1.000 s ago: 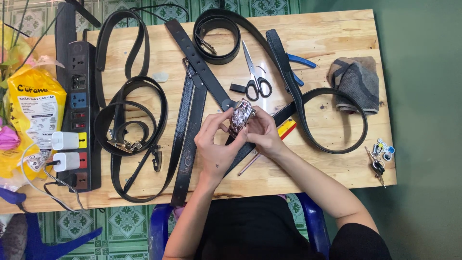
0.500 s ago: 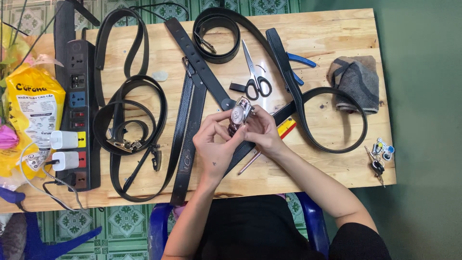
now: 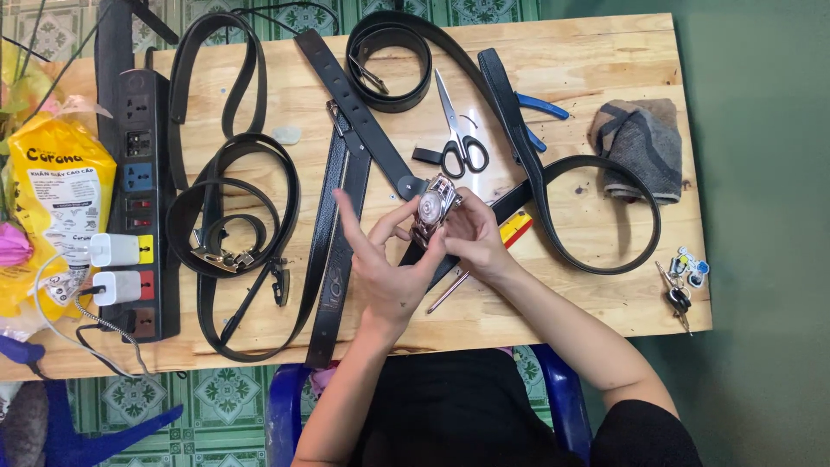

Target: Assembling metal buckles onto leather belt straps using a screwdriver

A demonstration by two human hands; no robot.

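A silver metal belt buckle [image 3: 432, 207] sits at the end of a black leather belt [image 3: 367, 117] near the middle of the wooden table [image 3: 588, 285]. My right hand [image 3: 471, 242] grips the buckle from the right. My left hand [image 3: 385, 264] touches it from the left with thumb and a fingertip, its other fingers spread upward. A thin rod-like tool [image 3: 450, 292] lies under my hands, partly hidden.
Black-handled scissors [image 3: 458, 138], blue-handled pliers [image 3: 540, 108], a folded grey cloth [image 3: 640, 147] and keys [image 3: 683, 281] lie to the right. Several black belts [image 3: 233, 233] coil at left, beside a power strip [image 3: 138, 199] with chargers and a yellow bag [image 3: 52, 199].
My left hand has opened, its fingers lifting and spreading away from the buckle. The right hand keeps its hold on the buckle.
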